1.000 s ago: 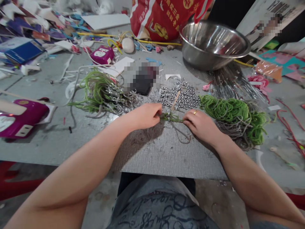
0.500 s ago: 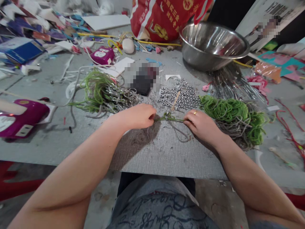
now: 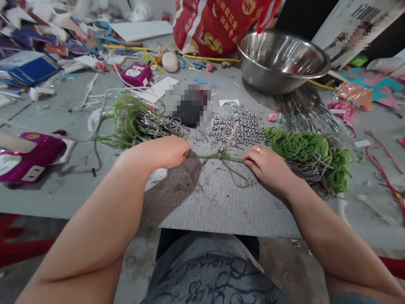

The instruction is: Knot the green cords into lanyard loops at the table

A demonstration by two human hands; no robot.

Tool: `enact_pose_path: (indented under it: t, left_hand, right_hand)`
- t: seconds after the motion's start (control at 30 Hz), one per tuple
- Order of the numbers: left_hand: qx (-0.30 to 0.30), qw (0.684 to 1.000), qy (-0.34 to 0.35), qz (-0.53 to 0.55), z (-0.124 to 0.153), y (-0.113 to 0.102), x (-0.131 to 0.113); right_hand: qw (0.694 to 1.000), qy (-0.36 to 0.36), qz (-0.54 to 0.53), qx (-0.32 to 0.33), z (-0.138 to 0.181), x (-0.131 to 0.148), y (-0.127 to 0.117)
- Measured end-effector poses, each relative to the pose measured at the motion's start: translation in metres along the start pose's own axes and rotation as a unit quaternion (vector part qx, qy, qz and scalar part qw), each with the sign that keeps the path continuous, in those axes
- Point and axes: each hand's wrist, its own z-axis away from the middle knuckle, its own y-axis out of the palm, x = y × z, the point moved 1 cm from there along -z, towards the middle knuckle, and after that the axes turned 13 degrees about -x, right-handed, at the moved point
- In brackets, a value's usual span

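A green cord (image 3: 205,156) is stretched level between my two hands, just above the table. My left hand (image 3: 174,152) is closed on its left end, fingertips mostly hidden. My right hand (image 3: 261,162), with a ring on one finger, pinches the right end. Midway along the cord sits a knot with a small silver bead (image 3: 220,154), and a grey cord (image 3: 237,177) hangs from it in a loop. Silver beads (image 3: 242,128) lie spread just beyond the knot, with a small wooden stick (image 3: 233,133) among them.
Right of my hand lies a heap of green and grey cords (image 3: 303,147); left, a bundle of green cords with metal rings (image 3: 133,122). A steel bowl (image 3: 281,63), a red bag (image 3: 205,29), a blurred dark object (image 3: 186,114) and purple power sockets (image 3: 34,156) stand around.
My left hand has moved left, so a longer stretch of green cord shows between it and the knot. My right hand and the knot have stayed nearly in place.
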Motion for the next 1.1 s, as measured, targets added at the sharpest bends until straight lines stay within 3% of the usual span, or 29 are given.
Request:
enact_pose_path:
  t: [0.03, 0.1, 0.23, 0.33, 0.53, 0.7, 0.9, 1.1]
  left_hand:
    - [0.023, 1.000, -0.011, -0.015, 0.000, -0.003, -0.001]
    - [0.011, 1.000, -0.023, -0.015, 0.000, -0.008, -0.005]
    - [-0.107, 0.994, 0.008, 0.013, -0.003, -0.006, -0.015]
    - [-0.148, 0.988, 0.042, 0.009, -0.008, 0.004, -0.024]
    - [-0.091, 0.994, 0.055, -0.033, -0.012, 0.009, -0.032]
    - [-0.033, 0.998, 0.010, -0.060, -0.006, -0.001, -0.027]
    - [-0.133, 0.990, 0.034, 0.015, -0.008, 0.007, -0.036]
    - [-0.141, 0.989, 0.054, 0.010, -0.013, 0.015, -0.040]
  right_hand:
    - [1.000, -0.001, 0.000, 0.001, 0.000, 0.000, 0.000]
    - [1.000, -0.003, 0.002, 0.005, -0.001, 0.000, 0.000]
    - [1.000, -0.008, 0.008, 0.012, -0.001, -0.001, 0.000]
    - [1.000, -0.007, 0.008, 0.008, -0.001, -0.001, 0.000]
    - [1.000, -0.007, -0.003, 0.002, -0.001, 0.000, 0.000]
    - [1.000, -0.002, -0.007, 0.006, -0.001, 0.000, 0.000]
    - [1.000, -0.008, -0.005, 0.007, -0.001, -0.001, 0.001]
    - [1.000, -0.011, -0.005, 0.002, -0.001, -0.001, 0.000]
